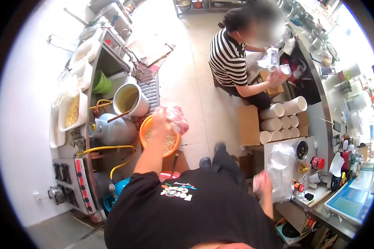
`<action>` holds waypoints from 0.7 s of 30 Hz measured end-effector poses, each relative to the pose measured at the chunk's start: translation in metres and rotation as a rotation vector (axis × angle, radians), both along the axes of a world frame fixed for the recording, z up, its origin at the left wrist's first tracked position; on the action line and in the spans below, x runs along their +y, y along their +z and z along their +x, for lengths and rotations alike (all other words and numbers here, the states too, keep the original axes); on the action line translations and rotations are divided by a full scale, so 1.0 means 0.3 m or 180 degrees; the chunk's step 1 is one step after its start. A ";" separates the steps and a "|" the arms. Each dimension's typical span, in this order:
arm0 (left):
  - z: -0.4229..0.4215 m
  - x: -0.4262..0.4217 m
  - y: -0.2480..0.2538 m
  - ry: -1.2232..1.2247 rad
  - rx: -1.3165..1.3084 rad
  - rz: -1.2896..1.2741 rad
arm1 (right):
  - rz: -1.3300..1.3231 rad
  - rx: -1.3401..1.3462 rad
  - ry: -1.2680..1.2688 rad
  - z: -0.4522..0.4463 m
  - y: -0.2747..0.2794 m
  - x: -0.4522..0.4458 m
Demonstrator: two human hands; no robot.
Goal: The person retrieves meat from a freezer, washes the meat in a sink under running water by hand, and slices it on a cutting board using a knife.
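Observation:
My left hand (161, 120) is closed on a pink-and-white plastic-wrapped bundle (177, 120), held above an orange basin (143, 132) of pale strips. What is inside the wrapping I cannot make out. On the other side of my body, my right hand (263, 182) hangs blurred beside a stack of clear plastic bags or lids (281, 168). Its fingers are smeared, so their grip is unclear. A co-worker (232, 62) in a striped top sits ahead, holding a stack of pinkish wrapped items (279, 76).
An open cardboard box (250, 126) holds several white paper cups (285, 122). At left stand a large pot (131, 99), a gas cylinder (116, 130), a green bucket (101, 83) and shelves with white food trays (72, 110). A cluttered counter (320, 89) runs along the right.

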State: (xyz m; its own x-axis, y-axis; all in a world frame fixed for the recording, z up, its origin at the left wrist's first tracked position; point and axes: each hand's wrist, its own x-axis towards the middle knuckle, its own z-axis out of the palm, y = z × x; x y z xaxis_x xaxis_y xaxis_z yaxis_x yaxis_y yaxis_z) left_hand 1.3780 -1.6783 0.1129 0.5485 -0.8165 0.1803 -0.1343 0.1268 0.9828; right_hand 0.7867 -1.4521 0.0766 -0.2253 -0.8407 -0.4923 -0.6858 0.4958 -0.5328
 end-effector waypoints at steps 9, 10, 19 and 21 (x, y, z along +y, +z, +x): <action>0.470 -0.487 0.248 0.1048 0.2650 0.0247 | -0.0481 -0.3952 0.1046 1.145 0.335 -1.717; 0.532 -0.505 0.261 0.1348 0.2695 0.0263 | -0.0179 -0.4544 0.0890 1.292 0.400 -1.822; 1.071 -0.900 0.189 0.2239 0.2847 -0.0014 | 0.0172 -0.4734 0.1430 2.054 0.405 -2.608; 1.193 -1.055 0.163 0.2306 0.2940 0.0097 | 0.0030 -0.4522 0.1561 2.170 0.375 -2.770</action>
State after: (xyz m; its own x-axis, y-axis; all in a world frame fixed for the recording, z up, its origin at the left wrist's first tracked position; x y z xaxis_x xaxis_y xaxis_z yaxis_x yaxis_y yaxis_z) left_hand 1.7360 -1.9949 0.1617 0.7990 -0.2571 -0.5435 0.6002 0.2881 0.7461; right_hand 1.4376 -2.2830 0.1890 0.7264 -0.6847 -0.0586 0.2909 0.3837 -0.8765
